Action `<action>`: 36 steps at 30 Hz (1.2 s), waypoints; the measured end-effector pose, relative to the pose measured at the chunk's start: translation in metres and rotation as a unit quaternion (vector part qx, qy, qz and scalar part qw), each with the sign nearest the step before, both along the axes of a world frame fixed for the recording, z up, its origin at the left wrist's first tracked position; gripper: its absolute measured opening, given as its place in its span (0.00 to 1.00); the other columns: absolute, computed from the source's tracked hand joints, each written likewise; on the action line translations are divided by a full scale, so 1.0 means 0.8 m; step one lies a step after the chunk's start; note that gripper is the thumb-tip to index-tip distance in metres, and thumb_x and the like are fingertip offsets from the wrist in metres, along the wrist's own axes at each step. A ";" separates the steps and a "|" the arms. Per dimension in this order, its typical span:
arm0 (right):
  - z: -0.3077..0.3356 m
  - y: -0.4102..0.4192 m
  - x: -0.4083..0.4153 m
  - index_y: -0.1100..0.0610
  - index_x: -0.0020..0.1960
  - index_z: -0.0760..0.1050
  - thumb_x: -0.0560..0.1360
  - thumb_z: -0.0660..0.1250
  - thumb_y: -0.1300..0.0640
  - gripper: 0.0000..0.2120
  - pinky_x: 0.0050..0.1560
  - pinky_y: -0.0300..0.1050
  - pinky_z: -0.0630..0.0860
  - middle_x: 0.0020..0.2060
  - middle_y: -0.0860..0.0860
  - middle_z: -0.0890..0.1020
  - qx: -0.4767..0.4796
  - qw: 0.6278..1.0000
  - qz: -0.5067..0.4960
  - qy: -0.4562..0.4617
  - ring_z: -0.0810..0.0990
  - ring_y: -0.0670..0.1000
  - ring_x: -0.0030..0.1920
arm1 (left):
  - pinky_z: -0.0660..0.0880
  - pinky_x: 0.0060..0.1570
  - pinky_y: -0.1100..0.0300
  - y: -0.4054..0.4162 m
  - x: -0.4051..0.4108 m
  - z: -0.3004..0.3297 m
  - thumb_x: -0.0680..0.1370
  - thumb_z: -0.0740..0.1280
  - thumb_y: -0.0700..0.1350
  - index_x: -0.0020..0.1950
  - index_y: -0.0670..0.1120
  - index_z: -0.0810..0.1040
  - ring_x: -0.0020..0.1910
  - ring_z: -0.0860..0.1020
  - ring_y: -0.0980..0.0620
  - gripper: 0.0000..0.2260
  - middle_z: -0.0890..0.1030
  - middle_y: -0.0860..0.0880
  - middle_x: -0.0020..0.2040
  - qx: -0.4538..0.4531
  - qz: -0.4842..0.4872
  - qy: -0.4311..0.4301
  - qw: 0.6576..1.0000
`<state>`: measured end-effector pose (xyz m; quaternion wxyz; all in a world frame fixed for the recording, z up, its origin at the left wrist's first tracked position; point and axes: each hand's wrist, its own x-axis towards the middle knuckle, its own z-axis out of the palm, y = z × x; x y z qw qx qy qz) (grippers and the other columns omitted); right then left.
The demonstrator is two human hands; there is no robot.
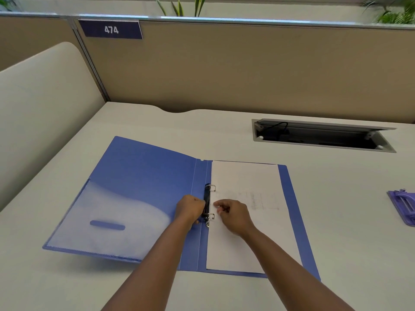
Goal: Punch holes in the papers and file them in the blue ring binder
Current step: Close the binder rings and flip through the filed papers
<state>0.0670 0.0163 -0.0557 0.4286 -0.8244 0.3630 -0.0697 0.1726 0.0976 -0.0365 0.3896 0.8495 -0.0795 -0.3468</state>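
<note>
The blue ring binder (pixel 143 176) lies open on the desk. White paper (pixel 247 221) lies on its right half, its left edge at the two metal rings (pixel 211 202) on the black ring mechanism. My left hand (pixel 190 208) has curled fingers against the left side of that mechanism. My right hand (pixel 231 215) rests on the paper just right of the rings, fingers curled at the paper's left edge. I cannot tell whether the rings are closed.
A purple hole punch (pixel 404 207) sits at the desk's right edge. An open cable tray (pixel 321 135) is set into the desk behind the binder. A partition with a "474" sign (pixel 111 29) stands at the back, a cream divider (pixel 45 108) on the left.
</note>
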 end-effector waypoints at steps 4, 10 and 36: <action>0.003 -0.002 0.000 0.59 0.59 0.78 0.76 0.60 0.64 0.14 0.40 0.17 0.64 0.57 0.53 0.82 0.004 1.000 0.012 0.008 0.77 0.45 0.50 | 0.72 0.30 0.59 -0.001 -0.002 -0.001 0.75 0.66 0.44 0.27 0.46 0.64 0.26 0.67 0.50 0.18 0.69 0.48 0.28 0.024 -0.033 -0.018 0.999; 0.008 -0.003 -0.002 0.59 0.60 0.78 0.77 0.60 0.63 0.14 0.48 0.23 0.62 0.58 0.53 0.81 0.007 1.000 0.020 0.012 0.78 0.49 0.58 | 0.79 0.40 0.55 0.001 -0.007 0.004 0.74 0.68 0.45 0.31 0.48 0.70 0.35 0.75 0.48 0.12 0.74 0.51 0.30 0.014 -0.047 -0.116 0.992; 0.016 -0.010 0.024 0.60 0.46 0.83 0.71 0.71 0.57 0.07 0.49 0.44 0.76 0.45 0.55 0.85 0.087 0.985 -0.147 0.025 0.82 0.53 0.46 | 0.47 0.23 0.72 0.015 -0.059 -0.024 0.70 0.57 0.51 0.38 0.49 0.83 0.29 0.74 0.54 0.15 0.74 0.53 0.28 0.019 -0.208 -0.511 0.834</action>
